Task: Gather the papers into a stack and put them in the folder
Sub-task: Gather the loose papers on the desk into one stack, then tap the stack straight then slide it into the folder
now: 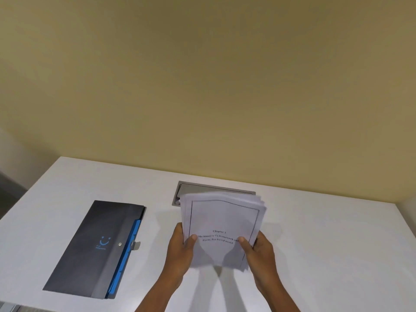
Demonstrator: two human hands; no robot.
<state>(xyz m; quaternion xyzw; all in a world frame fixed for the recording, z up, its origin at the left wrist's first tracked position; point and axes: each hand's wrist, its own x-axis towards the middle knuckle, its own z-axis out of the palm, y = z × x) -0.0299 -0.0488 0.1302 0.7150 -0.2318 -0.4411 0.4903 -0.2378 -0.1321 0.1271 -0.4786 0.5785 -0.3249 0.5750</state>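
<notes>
A stack of white printed papers [222, 217] stands nearly upright above the white table, its top sheet showing a bordered title page. My left hand [181, 251] grips the stack's left edge with the thumb on the front. On the right edge sits my right hand [261, 251], thumb also on the front. The far ends of the sheets fan out slightly. A dark grey folder [99, 246] with a blue inner edge and a snap button lies flat and closed on the table, to the left of my hands.
A grey metal cable hatch [195, 188] is set into the white table [326, 255] just behind the papers. A yellow wall rises behind the table's far edge. The table's left edge runs diagonally past the folder.
</notes>
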